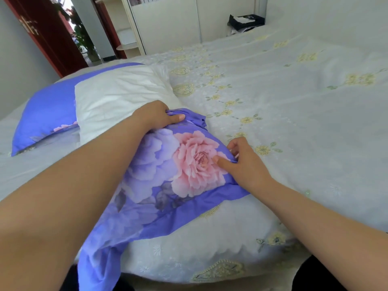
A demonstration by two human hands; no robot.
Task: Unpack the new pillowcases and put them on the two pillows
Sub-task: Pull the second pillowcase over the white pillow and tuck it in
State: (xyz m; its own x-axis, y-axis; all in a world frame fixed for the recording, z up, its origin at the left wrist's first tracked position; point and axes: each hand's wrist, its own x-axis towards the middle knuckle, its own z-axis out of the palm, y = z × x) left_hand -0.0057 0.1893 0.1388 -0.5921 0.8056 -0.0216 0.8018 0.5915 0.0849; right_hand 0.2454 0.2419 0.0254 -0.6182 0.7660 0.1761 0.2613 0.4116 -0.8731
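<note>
A purple pillowcase (168, 185) printed with pink and lilac flowers lies over the near end of a bare white pillow (117, 97) on the bed. My left hand (156, 115) grips the bunched far edge of the case where it meets the pillow. My right hand (241, 158) pinches the case's right edge, thumb on the pink flower. A second pillow (46, 114), inside a matching purple case, lies at the left, partly under the white pillow.
The bed is covered by a pale grey bedspread (294, 122) with yellow embroidered flowers, running far to the right. A black bag (244, 23) sits at the far side. A white wardrobe (168, 22) and a red door (48, 34) stand beyond.
</note>
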